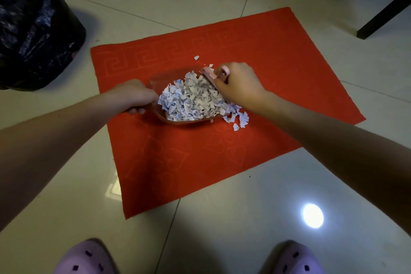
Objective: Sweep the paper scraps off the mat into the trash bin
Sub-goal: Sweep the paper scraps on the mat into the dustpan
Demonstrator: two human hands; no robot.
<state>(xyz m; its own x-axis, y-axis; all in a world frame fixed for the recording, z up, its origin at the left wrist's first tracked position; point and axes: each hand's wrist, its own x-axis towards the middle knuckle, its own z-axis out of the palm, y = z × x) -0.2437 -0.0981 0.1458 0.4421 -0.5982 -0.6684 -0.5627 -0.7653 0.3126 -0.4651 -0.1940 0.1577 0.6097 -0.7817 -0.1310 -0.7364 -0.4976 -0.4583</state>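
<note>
The mat point(222, 140) is showing bright red-orange with a faint embossed key-pattern border and square motifs. The paper scraps point(193, 100) by the right hand's fingers point(219, 83) are looking white with bluish print. The dustpan point(160, 80) is reddish, the little brush point(216, 73) pink. The bin bag point(33, 29) is glossy black, the slippers point(86, 258) lilac with dark studs, the floor tiles point(222, 218) cream.

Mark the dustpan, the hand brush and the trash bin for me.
Translucent red plastic dustpan point(155, 81): head view, bare back wall.
Small pink hand brush point(210, 74): head view, its back edge.
Trash bin lined with black plastic bag point(33, 29): head view, bag's side.
</note>
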